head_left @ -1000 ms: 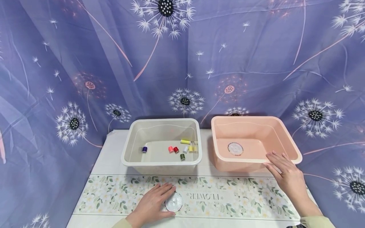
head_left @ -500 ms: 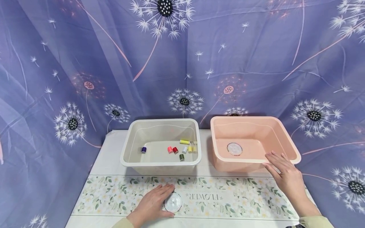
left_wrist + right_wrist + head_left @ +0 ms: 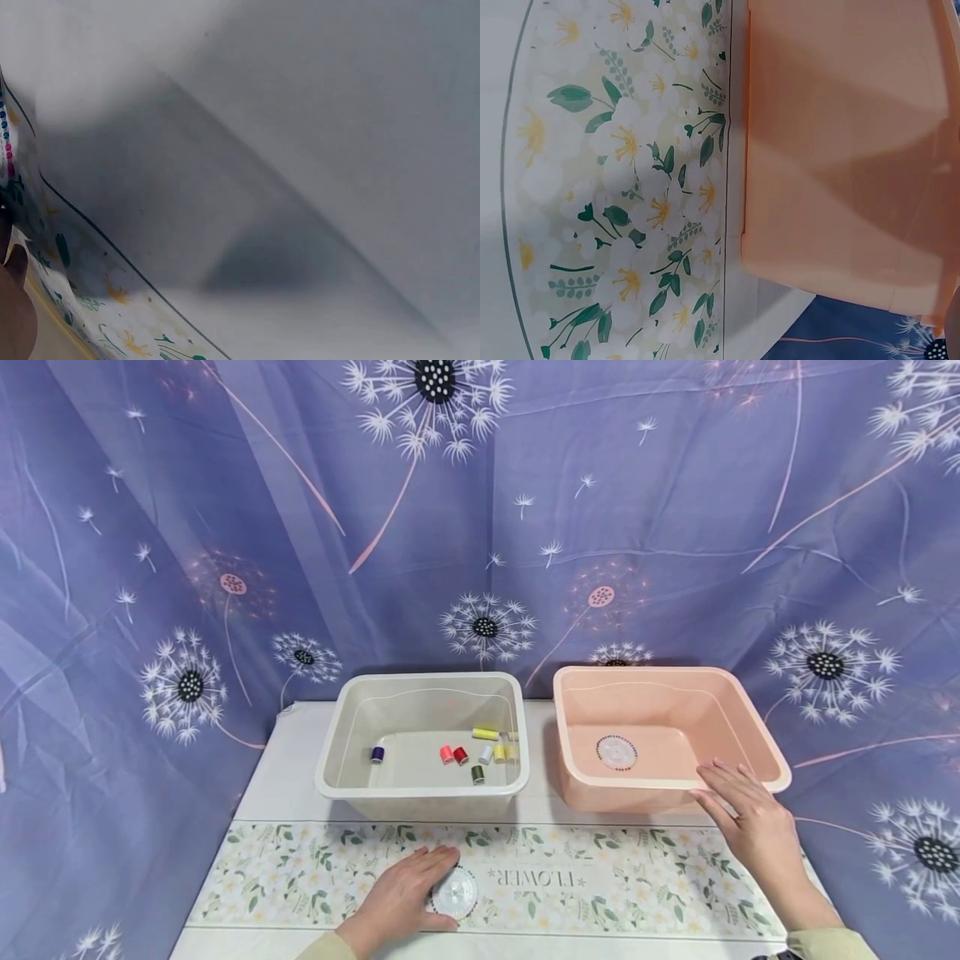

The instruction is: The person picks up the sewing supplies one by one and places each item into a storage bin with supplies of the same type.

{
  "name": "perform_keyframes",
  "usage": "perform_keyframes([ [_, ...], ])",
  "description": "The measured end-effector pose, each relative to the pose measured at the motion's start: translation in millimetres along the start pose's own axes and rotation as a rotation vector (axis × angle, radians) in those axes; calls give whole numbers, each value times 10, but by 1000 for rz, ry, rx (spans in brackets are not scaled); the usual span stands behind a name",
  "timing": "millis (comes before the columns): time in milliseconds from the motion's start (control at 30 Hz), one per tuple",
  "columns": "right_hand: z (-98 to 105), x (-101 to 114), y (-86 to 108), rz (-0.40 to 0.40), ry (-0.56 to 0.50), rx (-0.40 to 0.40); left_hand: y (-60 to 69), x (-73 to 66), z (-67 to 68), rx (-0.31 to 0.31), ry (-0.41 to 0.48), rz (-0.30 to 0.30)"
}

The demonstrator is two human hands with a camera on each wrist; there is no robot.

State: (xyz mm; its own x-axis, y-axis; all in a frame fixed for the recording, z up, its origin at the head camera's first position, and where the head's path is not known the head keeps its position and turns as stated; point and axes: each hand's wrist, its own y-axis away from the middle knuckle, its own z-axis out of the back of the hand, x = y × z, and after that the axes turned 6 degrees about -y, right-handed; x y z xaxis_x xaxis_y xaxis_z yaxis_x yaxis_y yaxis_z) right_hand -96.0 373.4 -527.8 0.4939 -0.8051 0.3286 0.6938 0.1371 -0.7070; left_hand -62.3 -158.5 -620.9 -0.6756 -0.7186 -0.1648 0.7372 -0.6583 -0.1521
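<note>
My left hand rests on the table runner, palm down, its fingers extended and thumb apart. Between thumb and fingers lies a clear round wheel of bead-headed pins, flat on the cloth. Some blue and pink pin heads show at the left wrist view's edge. Over the near right rim of the pink plastic basin, my right hand lies with its fingers fairly straight; whether it touches the rim is hard to tell. A second pin wheel lies inside that basin, on its floor.
To the left of the pink basin stands a grey basin with several thread spools, among them a purple spool and a green spool. A floral runner crosses the white tablecloth. Behind hangs a blue dandelion-print curtain.
Both hands hold nearly the same places. The whole head view has shifted very slightly; the basins, spools and pin wheels stay where they were.
</note>
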Motion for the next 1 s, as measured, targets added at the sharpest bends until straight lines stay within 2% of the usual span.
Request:
perform_keyframes([
  [267, -4, 11, 7, 1, 11, -7, 17, -6, -21, -58, 5, -35],
  [600, -9, 2, -1, 4, 17, -6, 0, 14, -55, -81, -1, -35],
  [767, -1, 5, 0, -6, 28, 7, -13, 4, -53, -77, 2, -18],
  [1000, 2, 3, 7, -11, 27, 14, -56, -5, -35, -25, 23, 14],
])
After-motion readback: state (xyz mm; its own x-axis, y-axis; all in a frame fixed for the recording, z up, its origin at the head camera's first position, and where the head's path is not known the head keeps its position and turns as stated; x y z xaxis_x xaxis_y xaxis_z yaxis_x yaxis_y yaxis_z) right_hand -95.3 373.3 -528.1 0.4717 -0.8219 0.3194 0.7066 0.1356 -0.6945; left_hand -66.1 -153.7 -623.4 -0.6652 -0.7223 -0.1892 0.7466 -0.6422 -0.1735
